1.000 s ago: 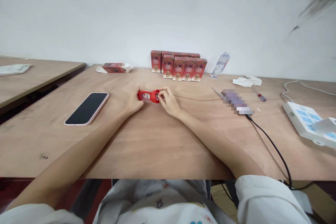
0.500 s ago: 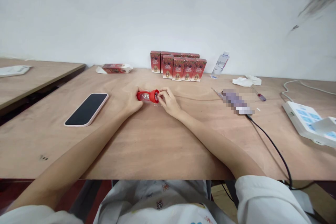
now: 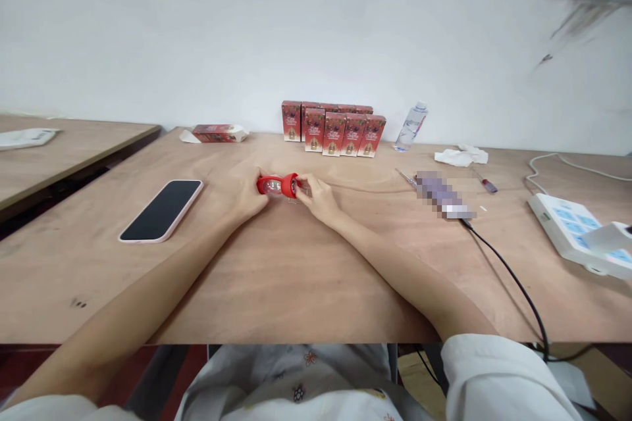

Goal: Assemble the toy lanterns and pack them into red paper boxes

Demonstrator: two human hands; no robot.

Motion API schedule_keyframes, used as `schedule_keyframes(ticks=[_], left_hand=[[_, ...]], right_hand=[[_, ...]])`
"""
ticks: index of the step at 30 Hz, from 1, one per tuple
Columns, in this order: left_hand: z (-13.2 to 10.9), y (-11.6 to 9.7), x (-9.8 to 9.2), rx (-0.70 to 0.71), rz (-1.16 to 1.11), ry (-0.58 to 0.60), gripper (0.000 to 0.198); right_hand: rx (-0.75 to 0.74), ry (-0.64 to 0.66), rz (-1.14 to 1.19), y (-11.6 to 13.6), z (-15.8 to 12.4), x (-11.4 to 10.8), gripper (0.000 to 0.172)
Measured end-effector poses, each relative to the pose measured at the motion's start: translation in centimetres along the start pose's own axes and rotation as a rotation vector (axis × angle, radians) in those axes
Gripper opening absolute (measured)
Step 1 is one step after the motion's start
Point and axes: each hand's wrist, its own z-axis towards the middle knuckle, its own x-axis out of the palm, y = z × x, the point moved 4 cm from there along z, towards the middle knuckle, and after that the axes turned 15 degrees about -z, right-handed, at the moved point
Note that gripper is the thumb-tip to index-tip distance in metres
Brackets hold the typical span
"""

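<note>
Wooden table point(image 3: 296, 283), left hand point(image 3: 249, 197) clasping red object point(image 3: 280, 185), right hand point(image 3: 318, 198) at its end, pinch unclear, power strip point(image 3: 563, 234) cut off

Pink-edged phone point(image 3: 162, 210), clear bottle point(image 3: 411, 127)

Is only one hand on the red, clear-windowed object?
No, the left hand holds one end of the red object and the right hand touches the other.
</note>
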Motion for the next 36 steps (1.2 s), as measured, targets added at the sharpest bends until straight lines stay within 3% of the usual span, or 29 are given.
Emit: schedule_keyframes(ticks=[9,20,27,33,36], left_hand=[[-0.1,1.3,0.2,0.000,-0.025,0.024,0.023],[-0.1,0.2,0.1,-0.014,0.011,0.018,0.026],[-0.1,0.6,0.1,0.004,-0.002,0.014,0.025],[-0.1,0.3,0.3,-0.020,0.012,0.025,0.025],[0.0,0.4,0.1,-0.034,0.018,0.025,0.026]], right_hand=[[0.016,-0.014,-0.077,0.1,-0.1,-0.3,0.006],[-0.008,0.008,-0.184,0.3,-0.2,-0.2,0.003],[-0.006,0.049,-0.168,0.3,-0.1,-0.1,0.002],[0.084,0.012,-0.128,-0.2,-0.1,-0.3,0.003],[0.041,0.002,-0.103,0.0,-0.1,-0.4,0.003]])
